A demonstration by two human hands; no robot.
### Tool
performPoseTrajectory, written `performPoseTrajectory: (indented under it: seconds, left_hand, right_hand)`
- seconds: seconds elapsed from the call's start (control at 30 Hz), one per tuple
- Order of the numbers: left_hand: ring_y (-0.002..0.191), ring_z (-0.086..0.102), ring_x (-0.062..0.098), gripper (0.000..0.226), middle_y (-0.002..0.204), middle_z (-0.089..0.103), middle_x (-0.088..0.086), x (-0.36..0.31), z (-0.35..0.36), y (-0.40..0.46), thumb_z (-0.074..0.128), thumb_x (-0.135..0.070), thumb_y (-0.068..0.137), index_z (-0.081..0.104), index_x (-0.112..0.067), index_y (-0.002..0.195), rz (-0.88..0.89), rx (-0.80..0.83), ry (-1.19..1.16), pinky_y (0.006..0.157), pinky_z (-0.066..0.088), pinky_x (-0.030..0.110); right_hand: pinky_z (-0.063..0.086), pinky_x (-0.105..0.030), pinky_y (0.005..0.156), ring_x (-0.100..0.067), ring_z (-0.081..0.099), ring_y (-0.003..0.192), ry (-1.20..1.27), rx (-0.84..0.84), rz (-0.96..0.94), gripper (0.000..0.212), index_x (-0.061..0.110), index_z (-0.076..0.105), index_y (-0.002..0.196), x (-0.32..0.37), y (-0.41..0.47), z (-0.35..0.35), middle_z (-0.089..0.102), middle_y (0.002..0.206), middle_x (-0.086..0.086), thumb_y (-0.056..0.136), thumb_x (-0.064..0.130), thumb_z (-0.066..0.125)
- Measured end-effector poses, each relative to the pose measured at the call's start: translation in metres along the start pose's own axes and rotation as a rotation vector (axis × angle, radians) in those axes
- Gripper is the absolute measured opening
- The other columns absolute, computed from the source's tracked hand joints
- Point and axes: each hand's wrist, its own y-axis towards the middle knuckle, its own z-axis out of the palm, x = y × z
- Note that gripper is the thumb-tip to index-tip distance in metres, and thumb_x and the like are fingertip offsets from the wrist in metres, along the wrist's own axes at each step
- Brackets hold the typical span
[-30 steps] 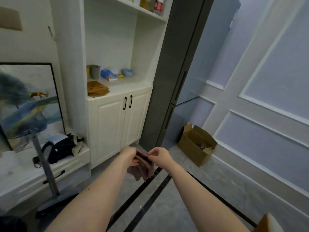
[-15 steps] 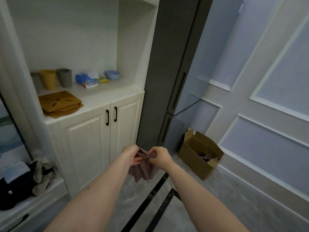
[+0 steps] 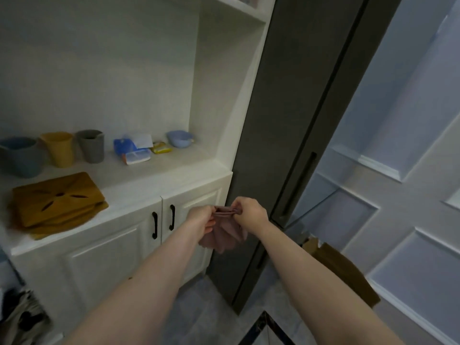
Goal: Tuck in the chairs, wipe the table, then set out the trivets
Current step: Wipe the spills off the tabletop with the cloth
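While each hand pinches the pink cloth, brown trivets lie stacked on the white cabinet counter.

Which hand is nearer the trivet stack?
Left. The left hand grips the cloth right of the trivet stack; the right hand is farther right.

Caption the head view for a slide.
Both hands, left hand and right hand, grip a pinkish cloth before a white cabinet bearing stacked brown trivets.

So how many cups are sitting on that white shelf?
3, in a row at the back: a blue plastic cup at the left edge, a yellow plastic cup next, then a grey plastic cup. More may sit out of frame.
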Motion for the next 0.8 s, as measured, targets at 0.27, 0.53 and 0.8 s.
performPoseTrajectory:
  seconds: [0.27,0.53,0.8]
  left_hand:
    - [0.064,0.053,0.017,0.010,0.075,0.053,0.007,-0.089,0.008,0.117,0.051,-0.012,0.092,0.054,-0.009,0.083,0.075,-0.018,-0.026,0.056,0.047,0.024]
    - [0.063,0.050,0.018,0.018,0.075,0.053,0.008,-0.151,0.020,0.202,0.050,-0.013,0.091,0.052,-0.014,0.073,0.136,-0.085,0.000,0.055,0.043,0.026]
    - [0.083,0.055,0.025,0.018,0.088,0.058,0.016,-0.215,0.033,0.268,0.049,-0.008,0.089,0.065,0.000,0.086,0.355,-0.358,-0.050,0.069,0.042,0.030]
  right_hand:
    - [0.045,-0.030,0.079,-0.026,0.062,0.099,0.005,-0.044,0.000,0.025,0.022,0.064,0.098,0.015,0.140,-0.010,0.067,0.104,-0.003,0.081,0.011,0.048]
    - [0.043,-0.028,0.076,-0.024,0.061,0.099,0.039,-0.052,-0.043,0.022,0.025,0.064,0.096,0.013,0.254,-0.014,0.066,0.105,-0.001,0.082,0.014,0.050]
    - [0.049,-0.032,0.075,-0.025,0.063,0.092,0.187,-0.121,-0.228,0.018,0.023,0.066,0.093,0.021,0.364,-0.020,0.068,0.096,-0.002,0.080,0.015,0.056]
